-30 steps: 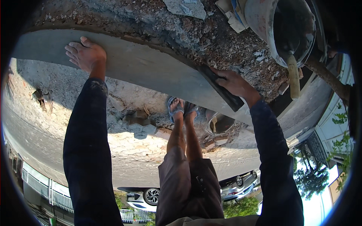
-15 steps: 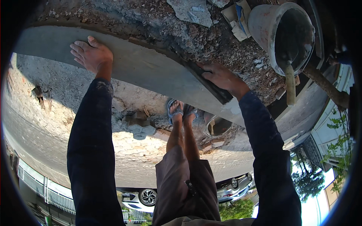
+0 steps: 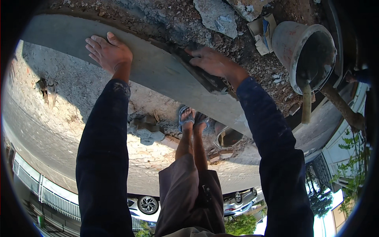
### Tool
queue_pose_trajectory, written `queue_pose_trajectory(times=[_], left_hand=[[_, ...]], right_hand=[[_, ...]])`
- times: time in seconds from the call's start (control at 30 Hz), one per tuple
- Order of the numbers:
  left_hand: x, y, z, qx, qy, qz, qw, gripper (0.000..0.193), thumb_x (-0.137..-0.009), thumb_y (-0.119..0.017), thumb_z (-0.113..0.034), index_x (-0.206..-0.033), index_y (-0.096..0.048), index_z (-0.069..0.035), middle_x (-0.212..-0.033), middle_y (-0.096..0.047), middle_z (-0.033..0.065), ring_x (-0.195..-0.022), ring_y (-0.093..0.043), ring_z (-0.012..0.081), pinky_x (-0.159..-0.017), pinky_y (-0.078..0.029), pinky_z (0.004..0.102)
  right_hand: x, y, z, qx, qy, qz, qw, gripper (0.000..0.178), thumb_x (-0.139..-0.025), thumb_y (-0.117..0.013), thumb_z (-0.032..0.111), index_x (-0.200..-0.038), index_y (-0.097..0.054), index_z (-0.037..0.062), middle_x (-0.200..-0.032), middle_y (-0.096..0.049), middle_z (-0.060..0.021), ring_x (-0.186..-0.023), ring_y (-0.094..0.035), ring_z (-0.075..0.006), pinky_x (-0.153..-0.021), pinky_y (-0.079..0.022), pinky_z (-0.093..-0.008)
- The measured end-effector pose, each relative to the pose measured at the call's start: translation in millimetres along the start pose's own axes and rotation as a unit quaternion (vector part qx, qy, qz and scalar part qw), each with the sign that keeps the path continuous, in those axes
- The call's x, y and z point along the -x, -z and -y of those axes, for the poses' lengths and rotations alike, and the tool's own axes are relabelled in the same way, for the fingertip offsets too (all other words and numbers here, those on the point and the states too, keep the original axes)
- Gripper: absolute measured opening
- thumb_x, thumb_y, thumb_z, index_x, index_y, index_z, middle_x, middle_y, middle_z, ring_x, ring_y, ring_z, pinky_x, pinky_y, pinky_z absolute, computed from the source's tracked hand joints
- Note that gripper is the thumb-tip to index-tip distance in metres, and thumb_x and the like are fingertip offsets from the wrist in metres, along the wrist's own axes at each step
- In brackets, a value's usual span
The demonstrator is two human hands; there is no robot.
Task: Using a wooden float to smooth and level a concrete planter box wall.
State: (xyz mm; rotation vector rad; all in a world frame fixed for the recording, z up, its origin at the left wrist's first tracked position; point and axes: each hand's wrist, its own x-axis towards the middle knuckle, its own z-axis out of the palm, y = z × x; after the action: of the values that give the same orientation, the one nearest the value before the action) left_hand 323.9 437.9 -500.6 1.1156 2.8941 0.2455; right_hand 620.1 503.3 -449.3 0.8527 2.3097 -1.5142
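A long, smooth strip of grey cement (image 3: 158,73) runs slantwise in front of me, from the upper left toward the middle right. Flat on its left part rests my left hand (image 3: 109,53), empty, the thumb held away from the other fingers. Farther right, my right hand (image 3: 215,63) grips a dark, straight float-like bar (image 3: 203,79) along its far side. This bar lies against the cement at the strip's far edge. Part of it is hidden beneath my right fingers.
Rubble (image 3: 260,75) and broken slabs (image 3: 215,17) lie beyond the strip. A bucket (image 3: 286,43) at the upper right has a wooden handle (image 3: 306,104) sticking out. Below the strip are my sandalled feet (image 3: 186,117), a second bucket (image 3: 231,136) and loose blocks (image 3: 146,124).
My right hand and the dark bar have slid leftward and away along the cement. The left hand stays flat on the strip, slightly farther right in view. The whole view has shifted a little.
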Motion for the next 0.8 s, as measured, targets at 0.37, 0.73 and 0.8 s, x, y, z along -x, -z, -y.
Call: queue_pose_trajectory(times=[0.37, 0.73, 0.8], left_hand=[[-3, 3, 8, 0.022, -0.009, -0.017, 1.0, 0.073, -0.103, -0.016, -0.053, -0.152, -0.023, 0.001, -0.16, -0.017, 0.0193, -0.15, -0.013, 0.033, -0.122, -0.013, 0.0441], [-1, 5, 0, 0.028, -0.009, -0.013, 0.999, 0.068, -0.105, -0.017, -0.047, -0.15, -0.025, 0.003, -0.159, -0.018, 0.0211, -0.149, -0.013, 0.0359, -0.122, -0.013, 0.0452], [-1, 6, -1, 0.035, -0.014, -0.013, 0.999, 0.066, -0.105, -0.019, -0.044, -0.15, -0.025, 0.004, -0.159, -0.018, 0.0211, -0.149, -0.014, 0.0362, -0.122, -0.013, 0.0454]], right_hand=[[-6, 42, 38, -0.172, -0.202, 0.036, 0.963, 0.042, -0.095, -0.051, 0.025, -0.131, -0.059, 0.0042, -0.132, -0.057, -0.0233, -0.114, -0.059, -0.0315, -0.101, -0.043, -0.0335], [19, 27, -4, 0.004, -0.276, 0.205, 0.939, 0.047, -0.092, -0.055, 0.033, -0.13, -0.061, 0.0053, -0.127, -0.059, -0.0232, -0.122, -0.054, -0.0354, -0.104, -0.04, -0.0395], [8, 26, -7, -0.059, -0.27, 0.139, 0.951, 0.049, -0.092, -0.055, 0.032, -0.133, -0.058, 0.0061, -0.128, -0.059, -0.0232, -0.122, -0.054, -0.0344, -0.104, -0.04, -0.0378]])
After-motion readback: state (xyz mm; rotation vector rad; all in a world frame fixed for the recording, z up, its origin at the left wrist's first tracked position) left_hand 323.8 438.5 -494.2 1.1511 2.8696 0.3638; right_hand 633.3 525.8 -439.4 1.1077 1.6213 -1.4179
